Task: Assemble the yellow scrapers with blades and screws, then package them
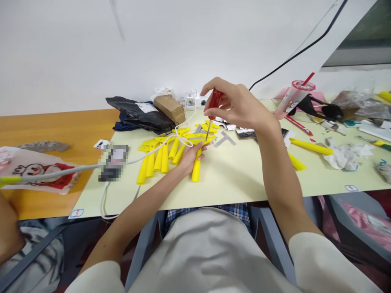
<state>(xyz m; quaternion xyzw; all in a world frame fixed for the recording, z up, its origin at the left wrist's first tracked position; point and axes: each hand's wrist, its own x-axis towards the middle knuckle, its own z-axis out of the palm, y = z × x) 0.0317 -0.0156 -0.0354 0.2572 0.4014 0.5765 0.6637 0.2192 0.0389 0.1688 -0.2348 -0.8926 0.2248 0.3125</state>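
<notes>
My right hand (236,103) is closed around the red handle of a screwdriver (216,100). The screwdriver's thin metal shaft slants down, its tip at the flat head of a yellow plastic T-shaped handle (196,171). My left hand (190,158) grips that handle near its head, holding it against the table. Just left lie several similar yellow handles (158,158), side by side, with more yellow heads (210,125) behind. Flat grey metal strips (225,139) lie crossed right of the screwdriver tip.
A white cable (146,156) runs across the handles. A black plastic bag (137,114) and a brown box (170,109) stand at the back. To the right are a drink cup (295,97), crumpled tissue (345,156) and more yellow handles (311,146). Another person's arm (9,228) shows far left.
</notes>
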